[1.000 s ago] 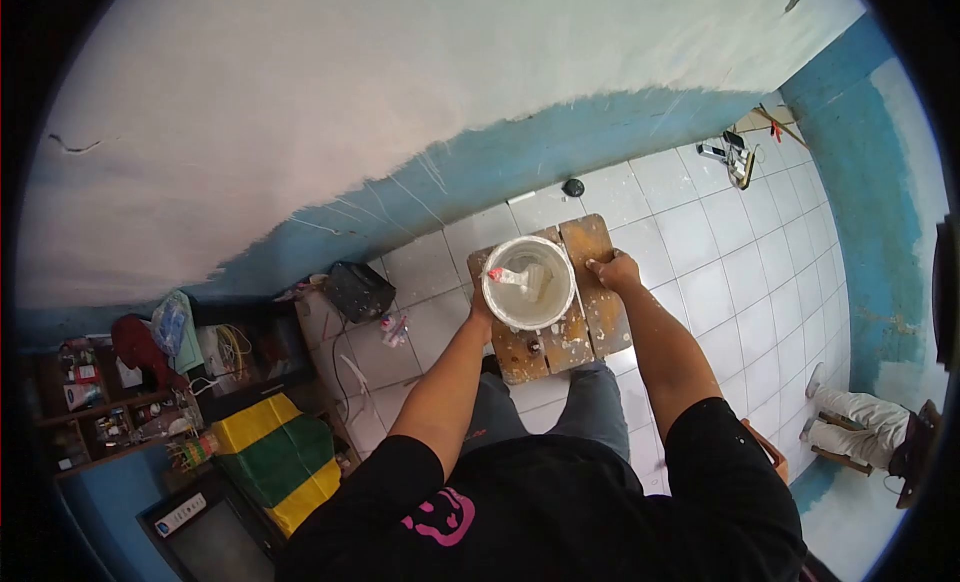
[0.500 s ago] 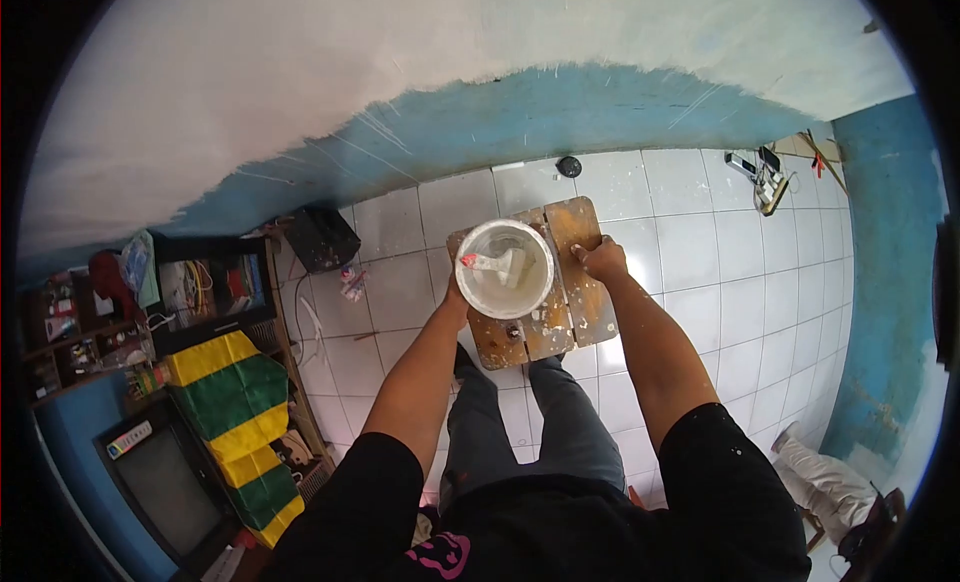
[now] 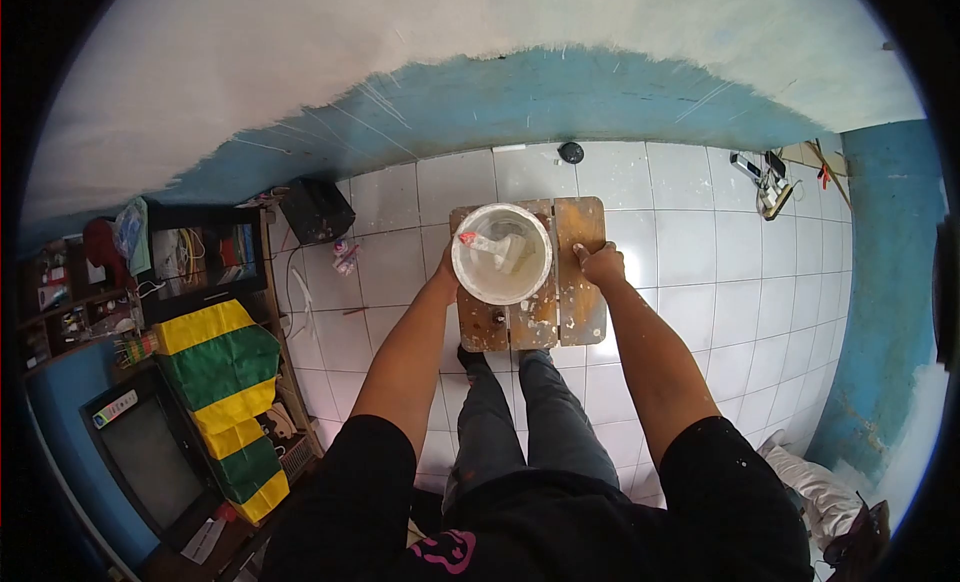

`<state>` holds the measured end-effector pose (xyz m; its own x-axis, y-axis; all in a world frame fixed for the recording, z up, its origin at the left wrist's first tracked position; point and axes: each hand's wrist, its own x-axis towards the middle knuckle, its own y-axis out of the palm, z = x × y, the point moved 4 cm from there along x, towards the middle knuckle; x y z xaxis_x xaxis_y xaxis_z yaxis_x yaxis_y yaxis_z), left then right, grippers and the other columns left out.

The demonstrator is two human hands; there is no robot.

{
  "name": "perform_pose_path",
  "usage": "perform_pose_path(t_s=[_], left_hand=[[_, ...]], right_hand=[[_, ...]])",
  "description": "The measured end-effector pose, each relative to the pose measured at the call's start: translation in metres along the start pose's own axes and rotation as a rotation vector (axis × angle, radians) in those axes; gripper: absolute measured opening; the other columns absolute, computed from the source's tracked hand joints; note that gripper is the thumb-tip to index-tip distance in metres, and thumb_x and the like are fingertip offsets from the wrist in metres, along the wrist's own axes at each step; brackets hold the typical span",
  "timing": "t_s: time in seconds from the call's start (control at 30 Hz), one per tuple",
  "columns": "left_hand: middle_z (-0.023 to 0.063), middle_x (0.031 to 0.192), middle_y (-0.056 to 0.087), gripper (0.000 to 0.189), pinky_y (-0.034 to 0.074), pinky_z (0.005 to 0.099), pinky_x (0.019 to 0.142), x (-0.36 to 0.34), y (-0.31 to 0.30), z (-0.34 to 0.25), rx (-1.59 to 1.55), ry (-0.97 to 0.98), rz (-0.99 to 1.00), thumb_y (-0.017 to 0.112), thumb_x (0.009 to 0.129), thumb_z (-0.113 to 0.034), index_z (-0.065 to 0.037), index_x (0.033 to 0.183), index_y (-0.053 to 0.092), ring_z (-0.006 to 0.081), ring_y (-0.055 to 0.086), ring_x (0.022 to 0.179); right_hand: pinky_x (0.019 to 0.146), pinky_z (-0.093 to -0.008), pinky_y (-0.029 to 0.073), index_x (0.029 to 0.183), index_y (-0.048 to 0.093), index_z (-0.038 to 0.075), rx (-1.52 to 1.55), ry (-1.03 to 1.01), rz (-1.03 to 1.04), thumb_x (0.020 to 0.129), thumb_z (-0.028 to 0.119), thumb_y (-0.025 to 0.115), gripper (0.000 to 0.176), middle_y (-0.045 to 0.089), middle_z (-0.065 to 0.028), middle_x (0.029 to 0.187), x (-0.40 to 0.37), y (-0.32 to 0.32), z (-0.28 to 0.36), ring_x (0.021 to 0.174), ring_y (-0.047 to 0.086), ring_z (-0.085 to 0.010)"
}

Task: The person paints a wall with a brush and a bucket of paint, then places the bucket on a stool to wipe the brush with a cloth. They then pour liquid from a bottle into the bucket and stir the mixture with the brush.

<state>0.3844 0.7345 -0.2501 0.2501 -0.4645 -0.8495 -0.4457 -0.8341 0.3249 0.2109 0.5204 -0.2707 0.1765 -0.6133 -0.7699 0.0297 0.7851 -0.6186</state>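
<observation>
Down over the white tiled floor [image 3: 690, 252], both hands are working on a paint-splashed brown wooden plank stool [image 3: 578, 292], and I am judging the step as steadying or shifting it. My right hand [image 3: 600, 265] is clamping the stool's right edge. My left hand [image 3: 447, 272] is pressing at the left edge with its fingers hidden, so I cannot tell its grip. A round white plastic paint bucket [image 3: 522, 284] is sitting on the stool between the hands, just beside the left one, with a red-tipped paintbrush [image 3: 485, 245] lying inside. Any next move is calling for a level stool and an even pull from both sides
</observation>
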Motion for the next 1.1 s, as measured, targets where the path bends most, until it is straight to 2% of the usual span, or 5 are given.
perform_pose_path(t_s=[0.23,0.37,0.6,0.7,1.1], left_hand=[[0.0094,0.129,0.043,0.062,0.028,0.0289,0.099,0.026,-0.054,0.041,0.12,0.251,-0.16,0.032,0.087,-0.053,-0.007,0.128,0.04,0.0201,0.039,0.118],[0.0038,0.144,0.013,0.081,0.013,0.0526,0.098,-0.071,-0.007,-0.001,-0.07,0.112,-0.23,0.036,0.077,-0.066,-0.017,0.138,0.018,0.0386,0.016,0.125],[0.0063,0.132,0.036,0.047,0.031,0.0525,0.093,-0.094,0.02,-0.013,0.141,0.09,0.032,0.039,0.088,-0.043,-0.029,0.132,0.028,0.033,0.045,0.108],[0.0075,0.12,0.047,0.039,0.043,0.0484,0.085,-0.109,0.032,-0.025,0.161,0.18,0.016,0.038,0.092,-0.028,-0.025,0.13,0.031,0.0256,0.054,0.098],[0.0076,0.109,0.052,0.057,0.05,0.0353,0.072,-0.208,-0.01,-0.02,0.355,0.412,-0.023,0.06,0.079,-0.031,-0.01,0.127,0.037,0.0198,0.056,0.092]], right_hand=[[0.095,-0.0469,0.034,0.124,0.037,-0.001,-0.122,0.006,-0.079,0.077,0.056,0.05,0.075,0.037,-0.0201,0.127,-0.028,0.001,-0.017,0.119,0.033,-0.0343],[0.097,-0.0494,0.029,0.126,0.039,0.005,-0.022,-0.002,-0.254,0.076,0.06,0.049,0.074,0.042,-0.0158,0.125,-0.068,-0.013,-0.017,0.124,0.027,-0.0309],[0.068,-0.0387,0.051,0.12,0.047,0.004,0.753,-0.292,0.378,0.077,0.04,0.059,0.057,0.057,-0.0205,0.104,-0.131,-0.019,0.057,0.079,0.062,-0.0308],[0.07,-0.0342,0.051,0.114,0.052,0.0,-0.151,-0.514,-0.201,0.07,0.026,0.066,0.053,0.06,-0.0206,0.096,-0.133,-0.024,0.068,0.082,0.063,-0.0233],[0.053,-0.0287,0.052,0.105,0.053,-0.011,0.076,-0.49,-0.228,0.065,0.014,0.063,0.048,0.063,-0.0173,0.064,-0.256,-0.051,0.069,0.056,0.064,-0.0198]])
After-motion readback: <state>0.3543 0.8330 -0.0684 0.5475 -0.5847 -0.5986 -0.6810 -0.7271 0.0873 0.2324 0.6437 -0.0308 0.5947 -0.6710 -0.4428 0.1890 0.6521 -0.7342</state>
